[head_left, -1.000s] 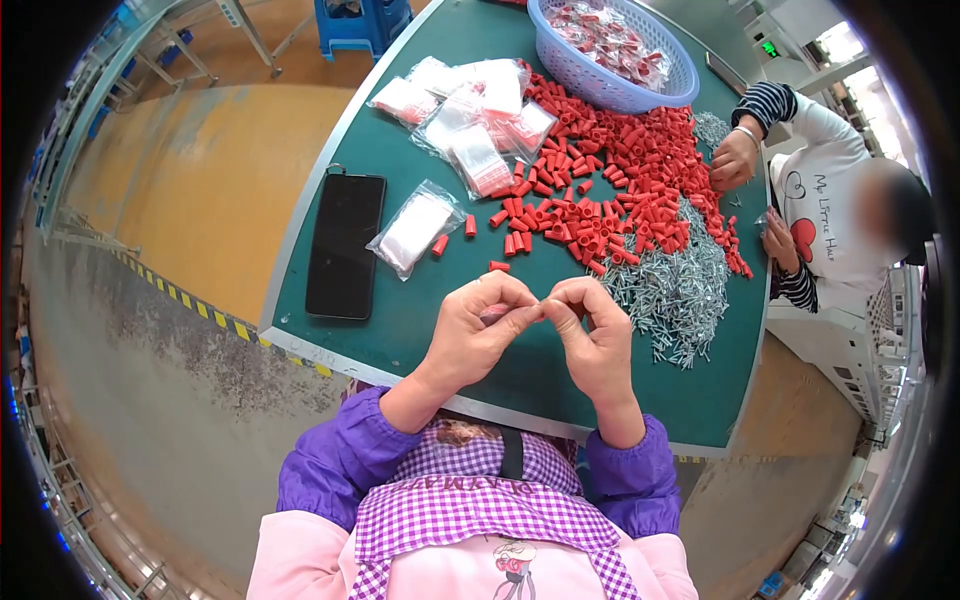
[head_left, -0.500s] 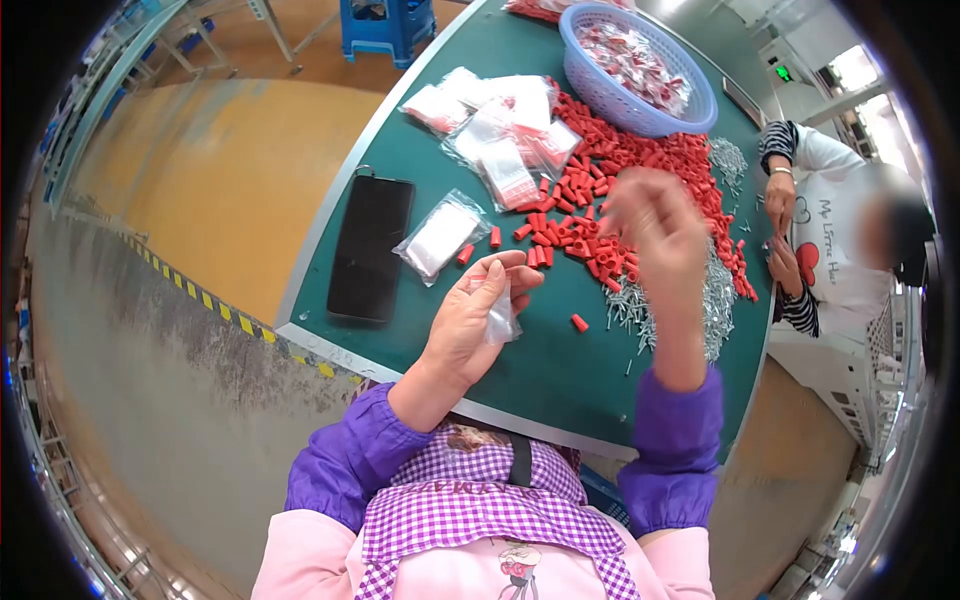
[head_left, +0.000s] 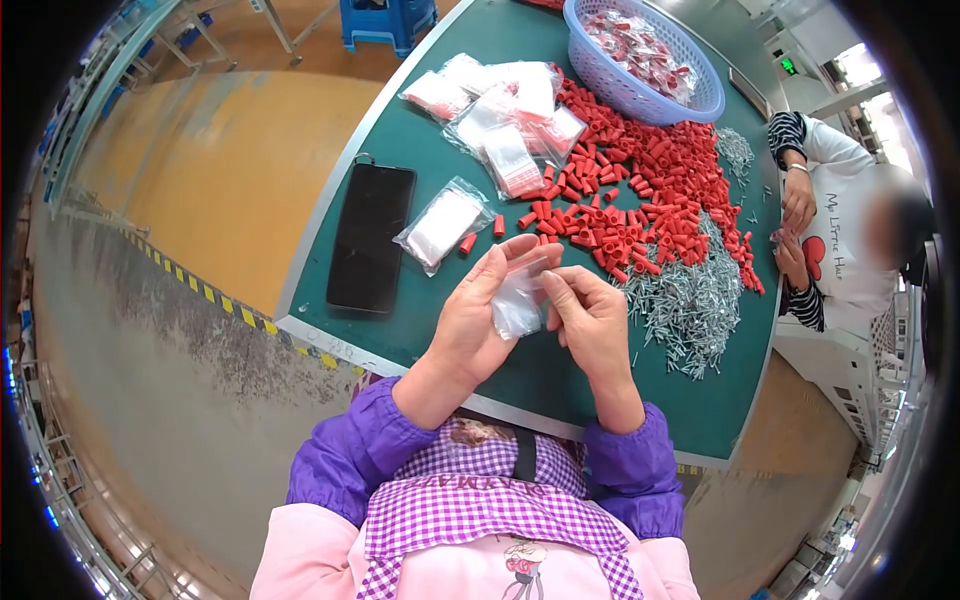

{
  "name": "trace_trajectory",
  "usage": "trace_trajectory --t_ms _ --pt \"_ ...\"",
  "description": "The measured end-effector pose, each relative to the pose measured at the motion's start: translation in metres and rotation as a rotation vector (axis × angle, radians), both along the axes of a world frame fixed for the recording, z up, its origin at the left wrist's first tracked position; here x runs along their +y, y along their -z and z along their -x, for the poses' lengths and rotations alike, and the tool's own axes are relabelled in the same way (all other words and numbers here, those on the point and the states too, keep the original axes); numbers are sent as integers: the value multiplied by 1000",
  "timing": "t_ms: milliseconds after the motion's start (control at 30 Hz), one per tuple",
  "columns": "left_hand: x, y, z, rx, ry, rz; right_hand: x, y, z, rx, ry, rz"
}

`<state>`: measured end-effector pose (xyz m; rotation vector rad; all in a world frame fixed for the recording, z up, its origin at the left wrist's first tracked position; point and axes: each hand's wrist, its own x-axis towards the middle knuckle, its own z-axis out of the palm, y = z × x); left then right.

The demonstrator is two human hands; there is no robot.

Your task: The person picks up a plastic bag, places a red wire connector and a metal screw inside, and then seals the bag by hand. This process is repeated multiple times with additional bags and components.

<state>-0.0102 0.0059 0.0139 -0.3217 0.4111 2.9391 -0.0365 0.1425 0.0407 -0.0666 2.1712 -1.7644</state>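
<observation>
A small clear zip bag [head_left: 517, 302] lies across the palm side of my left hand [head_left: 474, 312], its upper edge held by the fingers. From the right, my right hand [head_left: 592, 318] pinches at the bag's opening edge, thumb and fingers close together. Beyond my hands spreads a heap of red plastic caps [head_left: 670, 178]. Nearer on the right is a pile of silver screws [head_left: 690, 315]. A packet of clear bags [head_left: 446, 226] rests to the upper left of my left hand.
A black phone [head_left: 371, 240] lies at the table's left side. More bag packets [head_left: 512, 158] are stacked behind it. A blue basket [head_left: 655, 112] of filled bags stands at the back of the green table [head_left: 540, 390]. Across the right edge, a person [head_left: 835, 215] works with both hands.
My right hand has come back from over the red caps to the bag in my left hand. The left hand still holds the bag. The other person's hands have shifted slightly.
</observation>
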Motion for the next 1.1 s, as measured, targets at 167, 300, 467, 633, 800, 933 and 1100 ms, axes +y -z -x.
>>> trace_trajectory --t_ms 167,300,467,633,800,933,1100 --pt "-3 0 -2 -159 31 87 9 -9 -3 -5 39 71" --pt "-4 3 -7 -114 197 85 14 -8 -9 25 54 84" --pt "5 -5 -10 -177 244 380 17 -2 -20 36 20 47" --pt "9 -11 -15 -181 287 529 24 5 -32 27 20 63" --pt "13 -3 -22 -101 320 708 34 9 -45 -30 20 74" --pt "24 -1 -27 58 140 838 39 10 -53 -62 43 79" --pt "25 6 -30 121 124 871 54 13 -58 -65 90 6"
